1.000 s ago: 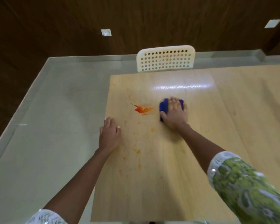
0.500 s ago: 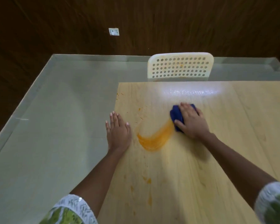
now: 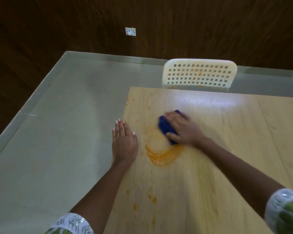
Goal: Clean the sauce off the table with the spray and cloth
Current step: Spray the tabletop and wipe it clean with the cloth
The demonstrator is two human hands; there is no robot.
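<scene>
- Orange sauce [image 3: 161, 154] lies as a thin curved smear on the table [image 3: 227, 149], just near of the cloth [image 3: 166, 128]; smaller orange flecks [image 3: 152, 199] trail toward the near edge, and a few dot the far left corner.
- Risk: the cloth looks to be dragging sauce into an arc rather than lifting it, so further strokes may spread the film wider.
- Risk: the near flecks sit well apart from the cloth and could be missed.
- Blue cloth is soft and bunched, under the right hand [image 3: 183, 130], whose fingers lie spread over it, thumb at its near edge.
- Left hand [image 3: 124, 142] rests flat at the table's left edge, fingers straight and together, holding nothing.
- Pale wood-grain tabletop is smooth and glossy, with glare at the far side.
- Spray bottle is not in view.
- Cream chair back [image 3: 200, 74], perforated, stands beyond the far edge.
</scene>
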